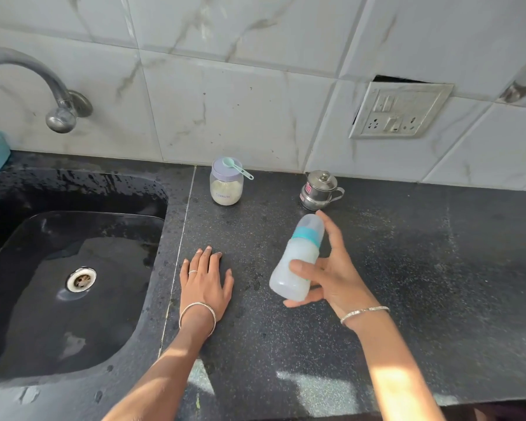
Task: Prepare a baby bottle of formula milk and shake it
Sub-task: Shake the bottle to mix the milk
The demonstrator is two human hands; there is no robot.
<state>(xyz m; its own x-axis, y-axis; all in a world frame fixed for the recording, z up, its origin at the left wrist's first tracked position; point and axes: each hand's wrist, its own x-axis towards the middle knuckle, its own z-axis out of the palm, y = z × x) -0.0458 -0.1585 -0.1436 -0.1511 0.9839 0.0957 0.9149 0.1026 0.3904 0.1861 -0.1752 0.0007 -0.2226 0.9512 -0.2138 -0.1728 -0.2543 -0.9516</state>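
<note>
right hand [328, 278]: clamped on the baby bottle [296, 264]. The thumb lies across the front of the lower body, and the other fingers [331, 235] go behind and under it, one stretched up beside the cap.
left hand [205, 279]: fingers straight and a bit spread, palm down flat on the bench [407, 268] (holding nothing), near the bottle's left side.
bottle spot: in the right hand over the middle of the bench, in front of the steel pot [319, 189].
bottle axis: tilted. The base is toward the person and a bit left; the cap end points away toward the wall, nearly at the pot.
bottle look: milky white inside, teal collar, clear cap on.
writing: the jar [226, 189] of pale powder has a faint blue word that looks like "Formula". The pot's red sticker is too small to read.
further out: a teal scoop [237, 167] lies on the jar's lid. The black sink [73, 284] is on the left, with the tap [43, 86] above it.
</note>
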